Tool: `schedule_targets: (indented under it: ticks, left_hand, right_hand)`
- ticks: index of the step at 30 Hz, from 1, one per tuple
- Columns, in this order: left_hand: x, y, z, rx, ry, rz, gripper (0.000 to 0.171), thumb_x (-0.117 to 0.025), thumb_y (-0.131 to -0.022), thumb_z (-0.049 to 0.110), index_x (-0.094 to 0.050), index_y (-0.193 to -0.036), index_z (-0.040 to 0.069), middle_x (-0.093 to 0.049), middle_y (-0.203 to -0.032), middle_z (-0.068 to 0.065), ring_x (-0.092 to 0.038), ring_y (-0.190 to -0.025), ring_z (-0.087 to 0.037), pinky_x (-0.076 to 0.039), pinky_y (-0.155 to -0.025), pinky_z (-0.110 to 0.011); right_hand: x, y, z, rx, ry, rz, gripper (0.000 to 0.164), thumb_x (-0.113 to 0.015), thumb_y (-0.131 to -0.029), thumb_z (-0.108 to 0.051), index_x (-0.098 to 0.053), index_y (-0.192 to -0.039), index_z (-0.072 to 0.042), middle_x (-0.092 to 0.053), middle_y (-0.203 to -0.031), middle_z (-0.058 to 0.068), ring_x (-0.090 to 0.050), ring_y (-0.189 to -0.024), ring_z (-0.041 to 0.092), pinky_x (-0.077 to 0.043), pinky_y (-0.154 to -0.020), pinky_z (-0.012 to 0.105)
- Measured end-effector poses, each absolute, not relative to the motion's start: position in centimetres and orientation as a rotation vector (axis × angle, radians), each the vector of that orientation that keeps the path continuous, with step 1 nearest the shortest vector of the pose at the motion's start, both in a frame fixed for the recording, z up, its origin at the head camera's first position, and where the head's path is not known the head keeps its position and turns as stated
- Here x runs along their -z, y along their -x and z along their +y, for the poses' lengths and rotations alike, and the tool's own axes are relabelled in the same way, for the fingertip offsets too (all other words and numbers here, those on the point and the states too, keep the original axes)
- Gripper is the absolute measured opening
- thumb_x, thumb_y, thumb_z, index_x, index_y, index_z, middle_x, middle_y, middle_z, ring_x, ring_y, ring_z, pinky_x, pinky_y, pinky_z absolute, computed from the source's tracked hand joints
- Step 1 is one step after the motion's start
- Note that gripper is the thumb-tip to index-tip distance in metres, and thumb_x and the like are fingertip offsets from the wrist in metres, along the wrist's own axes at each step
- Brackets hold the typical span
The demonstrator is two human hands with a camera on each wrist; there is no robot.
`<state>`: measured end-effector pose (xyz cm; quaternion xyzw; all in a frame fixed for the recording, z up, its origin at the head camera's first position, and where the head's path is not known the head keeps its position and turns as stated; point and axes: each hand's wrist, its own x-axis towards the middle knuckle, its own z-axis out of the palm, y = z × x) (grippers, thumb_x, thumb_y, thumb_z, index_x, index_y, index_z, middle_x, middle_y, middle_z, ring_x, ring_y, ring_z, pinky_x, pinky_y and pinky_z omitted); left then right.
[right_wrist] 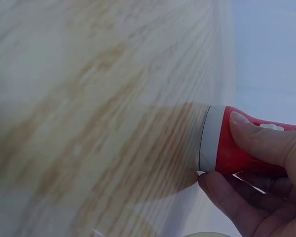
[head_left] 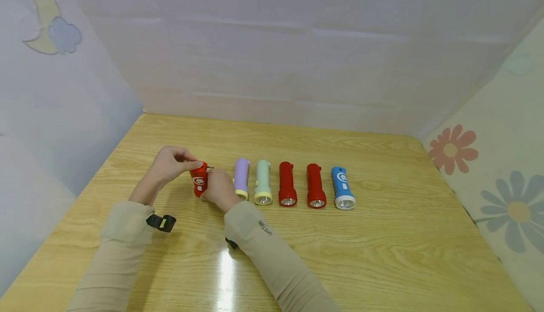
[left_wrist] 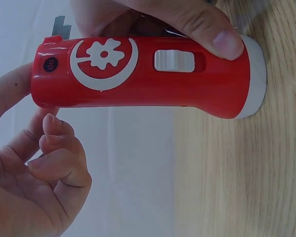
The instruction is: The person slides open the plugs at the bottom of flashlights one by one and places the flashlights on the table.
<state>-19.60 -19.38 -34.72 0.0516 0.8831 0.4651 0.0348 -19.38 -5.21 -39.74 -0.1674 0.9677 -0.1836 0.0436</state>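
A red flashlight (head_left: 199, 180) with a white flower emblem stands upright, its white-rimmed head down at the wooden table. Two flat metal prongs (left_wrist: 63, 28) stick out near its tail end. My left hand (head_left: 170, 164) pinches that upper end between thumb and finger, the other fingers curled below in the left wrist view. Lower down, my right hand (head_left: 221, 190) grips the flared part near the head, its thumb (right_wrist: 261, 140) lying along the red body below the white switch (left_wrist: 174, 60).
To the right lies a row of flashlights: purple (head_left: 241, 175), pale green (head_left: 263, 177), two red, one here (head_left: 286, 180) and another (head_left: 314, 182), and blue (head_left: 341, 182). The wooden table (head_left: 382, 250) meets printed cloth walls at the back and sides.
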Motion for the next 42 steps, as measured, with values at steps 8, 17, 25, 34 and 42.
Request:
schedule_targets:
  ticks: [8, 17, 25, 34, 42]
  left_hand:
    - [34.7, 19.7, -19.4, -1.426, -0.183, 2.712, 0.026, -0.070, -0.081, 0.022, -0.065, -0.085, -0.003, -0.060, -0.075, -0.005, -0.049, -0.068, -0.017, -0.040, -0.060, -0.030]
    - [34.8, 19.4, -19.7, -1.386, -0.279, 2.744, 0.026, -0.068, -0.082, 0.025, -0.065, -0.085, 0.000, -0.055, -0.070, -0.005, -0.045, -0.062, -0.015, -0.038, -0.055, -0.028]
    - [35.7, 19.3, -20.2, -1.392, -0.380, 2.759, 0.024, -0.066, -0.084, 0.026, -0.065, -0.090, 0.003, -0.051, -0.068, -0.006, -0.043, -0.060, -0.013, -0.035, -0.054, -0.026]
    - [36.4, 19.0, -21.5, -1.415, -0.457, 2.637, 0.033, -0.072, -0.079, 0.016, -0.059, -0.104, -0.002, -0.051, -0.077, -0.007, -0.047, -0.067, -0.014, -0.040, -0.057, -0.025]
    - [36.6, 19.0, -21.8, -1.415, -0.487, 2.650, 0.035, -0.073, -0.078, 0.013, -0.059, -0.106, -0.002, -0.052, -0.080, -0.008, -0.048, -0.069, -0.015, -0.041, -0.059, -0.025]
  right_hand:
    - [39.6, 19.3, -5.2, 0.530, 0.521, 2.967, 0.045, -0.083, -0.065, -0.026, -0.065, -0.104, -0.011, -0.065, -0.094, -0.002, -0.061, -0.083, 0.013, -0.047, -0.074, 0.024]
    - [39.8, 19.2, -5.3, 0.612, 0.502, 2.927, 0.045, -0.083, -0.066, -0.024, -0.064, -0.104, -0.011, -0.065, -0.093, -0.002, -0.061, -0.082, 0.012, -0.047, -0.074, 0.022]
    - [40.2, 19.2, -5.5, 0.631, 0.480, 2.938, 0.043, -0.084, -0.063, -0.023, -0.065, -0.100, -0.011, -0.065, -0.087, -0.003, -0.059, -0.077, 0.010, -0.047, -0.070, 0.021]
    - [41.0, 19.3, -6.0, 0.643, 0.488, 2.947, 0.041, -0.085, -0.062, -0.023, -0.066, -0.097, -0.012, -0.066, -0.086, -0.003, -0.059, -0.076, 0.008, -0.046, -0.070, 0.019]
    - [41.3, 19.5, -6.1, 0.622, 0.505, 2.949, 0.043, -0.085, -0.062, -0.025, -0.066, -0.098, -0.012, -0.065, -0.087, -0.003, -0.059, -0.077, 0.008, -0.046, -0.072, 0.019]
